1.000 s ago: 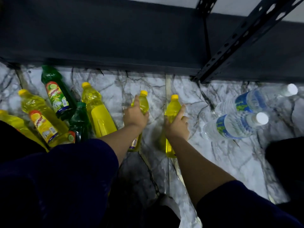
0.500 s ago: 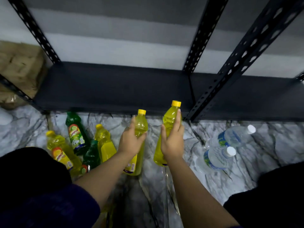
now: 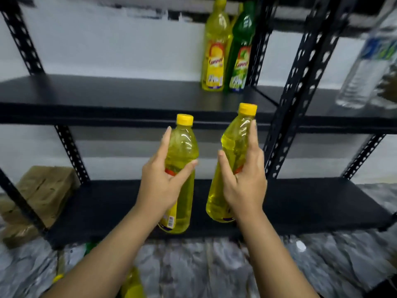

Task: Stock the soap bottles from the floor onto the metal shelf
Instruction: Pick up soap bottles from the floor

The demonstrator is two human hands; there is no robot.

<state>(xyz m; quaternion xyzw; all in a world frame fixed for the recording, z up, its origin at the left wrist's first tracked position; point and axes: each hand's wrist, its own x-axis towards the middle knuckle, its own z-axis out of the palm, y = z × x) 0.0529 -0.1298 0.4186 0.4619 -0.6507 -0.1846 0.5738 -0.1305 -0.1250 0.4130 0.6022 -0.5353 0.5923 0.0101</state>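
**Two yellow bottles held up before the shelf**

Much of the picture is smeared by motion. The marbled floor point(image 3: 214, 263) at the bottom is a blur, and only scraps of what lies on it show between the forearms: a yellow bottle point(image 3: 132, 284) cut off by the lower edge, a bit of green, a yellow cap. At the right edge a clear water bottle point(image 3: 365, 61) on the middle board is streaked and cut off, its label unreadable. A brown box point(image 3: 45, 190) at the left sits partly behind a shelf post.

The left hand point(image 3: 160, 183) is closed around the waist of the left bottle point(image 3: 181, 160), thumb across the front; the palm hides most of the label, with only a barcode strip showing below. The right hand point(image 3: 245, 181) grips the right bottle point(image 3: 233, 155), tilted a little to the right, its label almost wholly covered. Both bottles are yellow-capped and hold yellow liquid up to the shoulder, with a clear neck above. They hang in the air in front of the black metal shelf point(image 3: 107, 91), between its lower and middle boards, touching neither.

On the middle board stand a yellow soap bottle point(image 3: 214, 50) and a green soap bottle point(image 3: 239, 52), side by side, upright, tops cut off by blur.
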